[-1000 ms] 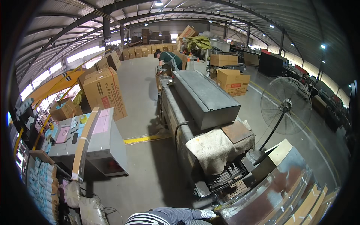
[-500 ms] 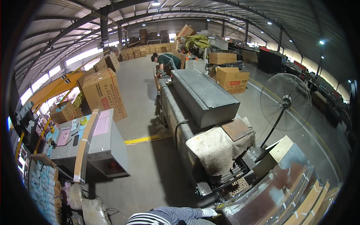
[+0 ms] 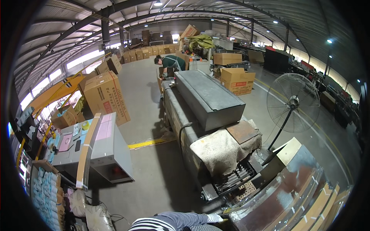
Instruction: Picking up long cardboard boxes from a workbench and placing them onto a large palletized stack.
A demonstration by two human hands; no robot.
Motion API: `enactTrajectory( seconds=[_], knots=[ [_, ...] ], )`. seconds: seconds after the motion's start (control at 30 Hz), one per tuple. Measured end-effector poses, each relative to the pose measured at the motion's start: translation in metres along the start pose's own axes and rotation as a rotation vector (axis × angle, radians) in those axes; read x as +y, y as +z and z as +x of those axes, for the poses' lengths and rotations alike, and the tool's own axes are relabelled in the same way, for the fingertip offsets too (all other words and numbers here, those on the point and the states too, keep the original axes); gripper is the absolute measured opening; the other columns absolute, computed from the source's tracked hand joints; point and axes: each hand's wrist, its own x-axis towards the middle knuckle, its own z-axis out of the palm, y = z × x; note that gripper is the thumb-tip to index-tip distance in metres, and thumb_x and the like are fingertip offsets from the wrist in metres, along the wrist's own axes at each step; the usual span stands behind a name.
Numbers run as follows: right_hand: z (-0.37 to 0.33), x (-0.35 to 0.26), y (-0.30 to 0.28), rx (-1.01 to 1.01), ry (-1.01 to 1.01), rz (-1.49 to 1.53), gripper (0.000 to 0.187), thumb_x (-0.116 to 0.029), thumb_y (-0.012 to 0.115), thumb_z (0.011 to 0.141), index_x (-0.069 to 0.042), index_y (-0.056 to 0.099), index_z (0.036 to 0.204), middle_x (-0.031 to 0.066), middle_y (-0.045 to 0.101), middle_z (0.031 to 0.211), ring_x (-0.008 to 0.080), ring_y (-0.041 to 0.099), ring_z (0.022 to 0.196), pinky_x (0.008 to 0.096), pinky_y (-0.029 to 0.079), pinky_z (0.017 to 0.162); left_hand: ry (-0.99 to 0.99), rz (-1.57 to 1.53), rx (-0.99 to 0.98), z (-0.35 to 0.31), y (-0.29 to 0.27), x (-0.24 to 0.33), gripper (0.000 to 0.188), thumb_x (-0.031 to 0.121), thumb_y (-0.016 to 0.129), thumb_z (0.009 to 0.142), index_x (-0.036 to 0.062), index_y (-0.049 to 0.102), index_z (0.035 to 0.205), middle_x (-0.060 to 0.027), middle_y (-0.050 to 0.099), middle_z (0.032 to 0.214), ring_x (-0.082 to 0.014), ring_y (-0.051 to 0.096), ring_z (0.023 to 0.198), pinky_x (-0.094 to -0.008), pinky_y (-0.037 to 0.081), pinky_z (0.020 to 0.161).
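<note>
Across the lower edge stretches my left arm, in a grey sleeve with black and white stripes, bent toward the right. Past its striped white cuff, my left hand (image 3: 221, 219) shows only as a small yellowish patch beside the near end of a long conveyor machine (image 3: 185, 142). Its fingers are too hidden to read, and whether it holds anything does not show. Just right of it lies a worn metal table (image 3: 266, 204) with red-brown stains. Slatted rollers (image 3: 235, 179) show under a pale cloth (image 3: 214, 154) on the machine. My right hand is out of sight.
A co-worker (image 3: 173, 62) bends over the machine's far end. To the right stand a floor fan (image 3: 293, 102) and cardboard strips (image 3: 308, 219). At left are a grey bench (image 3: 102, 148), a large carton (image 3: 106, 96) and a box of blue-wrapped pieces (image 3: 44, 196).
The view has shifted very slightly. My left arm keeps nearly the same place by the machine's near end. The co-worker's arms have moved a little.
</note>
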Motion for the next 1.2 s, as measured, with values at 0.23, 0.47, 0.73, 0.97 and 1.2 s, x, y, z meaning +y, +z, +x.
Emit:
enactTrajectory(
  seconds=[0.23,0.47,0.73,0.97,1.2],
  knots=[
    [-0.01,-0.015,0.013,-0.014,-0.041,-0.009,0.091,-0.045,0.054,0.086,0.008,0.019,0.15,0.031,0.024,0.154,0.0482,0.02,0.144,0.055,0.011,0.12,-0.108,-0.066,0.021,-0.008,-0.001,-0.015,0.035,0.04,0.06,0.093,0.0089,0.075,0.098,-0.0053,0.07,0.081,-0.0199,0.061,0.075,-0.0402,0.047,0.073],
    [0.012,-0.044,-0.049,-0.665,0.298,-0.226,0.093,-0.046,0.058,0.085,0.008,0.02,0.15,0.0294,0.026,0.154,0.0461,0.021,0.144,0.0543,0.012,0.12,-0.167,-0.042,-0.01,-0.002,-0.002,-0.003,0.037,0.045,0.061,0.092,0.01,0.074,0.092,-0.0019,0.065,0.074,-0.0182,0.055,0.067,-0.0375,0.044,0.065],
    [-0.006,-0.017,-0.011,-0.624,0.367,-0.086,0.082,-0.039,0.069,0.083,0.005,0.034,0.143,0.0258,0.048,0.132,0.0386,0.047,0.119,0.0495,0.038,0.099,0.251,0.069,-0.153,-0.016,0.025,0.116,0.025,0.016,0.048,0.104,0.0041,0.068,0.112,-0.0128,0.066,0.115,-0.0203,0.062,0.104,-0.037,0.054,0.077],
    [-0.123,0.074,0.069,-0.391,0.251,0.043,0.09,-0.04,0.073,0.078,0.01,0.033,0.141,0.0351,0.045,0.136,0.0498,0.044,0.125,0.0499,0.034,0.112,0.245,-0.182,-0.783,0.011,0.157,0.216,0.035,0.035,0.06,0.096,0.0092,0.066,0.118,-0.0058,0.065,0.11,-0.0169,0.059,0.097,-0.0354,0.051,0.081],
    [-0.125,-0.014,-0.15,-0.607,0.357,0.468,0.083,-0.014,0.075,0.071,0.006,0.037,0.143,0.0275,0.049,0.139,0.0392,0.047,0.13,0.0423,0.037,0.111,-0.543,-0.385,-1.12,-0.036,0.216,0.212,0.047,0.051,0.066,0.089,0.0125,0.069,0.115,-0.0004,0.07,0.1,-0.0166,0.06,0.085,-0.0342,0.049,0.078]
  ],
)
